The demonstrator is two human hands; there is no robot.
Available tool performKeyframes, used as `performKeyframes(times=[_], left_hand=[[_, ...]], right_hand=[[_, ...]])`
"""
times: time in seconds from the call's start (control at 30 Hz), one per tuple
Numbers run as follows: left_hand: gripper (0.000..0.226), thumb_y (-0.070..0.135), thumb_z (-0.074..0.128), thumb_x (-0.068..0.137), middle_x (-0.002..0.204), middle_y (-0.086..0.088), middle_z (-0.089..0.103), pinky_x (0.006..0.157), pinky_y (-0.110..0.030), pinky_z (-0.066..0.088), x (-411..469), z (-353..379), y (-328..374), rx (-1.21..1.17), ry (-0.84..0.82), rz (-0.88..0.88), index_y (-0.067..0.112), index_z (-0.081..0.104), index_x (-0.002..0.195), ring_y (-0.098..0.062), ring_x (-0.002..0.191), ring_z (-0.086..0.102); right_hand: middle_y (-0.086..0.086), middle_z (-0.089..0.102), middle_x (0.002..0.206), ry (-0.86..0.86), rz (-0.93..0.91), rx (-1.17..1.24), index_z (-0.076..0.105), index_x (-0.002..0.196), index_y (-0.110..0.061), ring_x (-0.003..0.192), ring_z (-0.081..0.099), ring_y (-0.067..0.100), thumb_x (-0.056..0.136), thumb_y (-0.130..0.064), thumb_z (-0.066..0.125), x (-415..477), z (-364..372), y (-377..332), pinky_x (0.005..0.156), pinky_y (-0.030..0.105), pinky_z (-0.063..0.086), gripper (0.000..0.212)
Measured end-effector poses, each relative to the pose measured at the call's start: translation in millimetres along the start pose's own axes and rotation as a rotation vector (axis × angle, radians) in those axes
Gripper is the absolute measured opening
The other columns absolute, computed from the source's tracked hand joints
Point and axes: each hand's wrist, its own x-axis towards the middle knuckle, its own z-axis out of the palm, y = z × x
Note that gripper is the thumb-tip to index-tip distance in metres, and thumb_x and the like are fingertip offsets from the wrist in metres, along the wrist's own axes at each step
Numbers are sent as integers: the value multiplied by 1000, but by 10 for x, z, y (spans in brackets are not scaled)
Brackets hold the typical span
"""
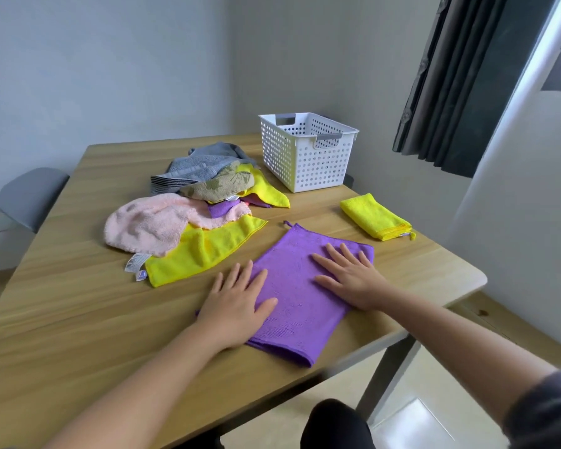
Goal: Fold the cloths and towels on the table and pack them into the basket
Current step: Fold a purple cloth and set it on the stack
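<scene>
Both palms press flat, fingers straight: my left hand (237,303) on the folded purple cloth's (298,306) left edge, my right hand (350,280) on its right. Beyond lie a folded yellow cloth (374,218), an unfolded pile (191,205) and the white basket (305,163), all on the table (78,303).

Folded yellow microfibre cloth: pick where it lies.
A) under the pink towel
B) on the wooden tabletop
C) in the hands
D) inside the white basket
B: the folded yellow microfibre cloth lies by itself on the wooden table, outside the white perforated plastic basket.
</scene>
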Motion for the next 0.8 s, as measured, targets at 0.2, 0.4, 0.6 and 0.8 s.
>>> performKeyframes(times=[0.2, 0.4, 0.6, 0.8], left_hand=[[69, 59, 18, 95, 158, -9, -11, 117, -44, -3, -295, 46, 220, 3, 32, -197, 24, 0, 151, -27, 145, -9], [80, 69, 11, 87, 157, -11, -13, 116, -43, -4, -456, -14, 203, -8, 70, -137, 21, 1, 151, -28, 144, -13], [122, 86, -29, 47, 157, 6, -14, 114, -30, -10, -525, -6, -81, -7, -16, 185, 27, -2, 150, -4, 141, -19], [127, 86, -31, 43, 157, 3, -13, 115, -31, -7, -581, -14, -46, -8, -3, 164, 25, -1, 151, -9, 144, -14]], right_hand=[[3, -1, 160, -26, 166, -45, 7, 150, -36, 146, -7, 22, 95, -59, 16, 73, -135, 488, 117, 42, -2, 60], [-2, -8, 157, 144, -45, 10, 7, 151, -20, 144, -12, 13, 80, -75, -6, -347, -91, 143, 116, 35, -6, 91], [-8, 0, 158, 87, -456, 130, 2, 150, -22, 144, -10, 3, 89, -64, 11, -1049, 120, -270, 119, 29, -4, 74], [-5, 4, 159, 201, -635, -131, 1, 151, -24, 147, -1, 15, 84, -65, 47, -1164, 217, -329, 119, 39, 0, 92]])
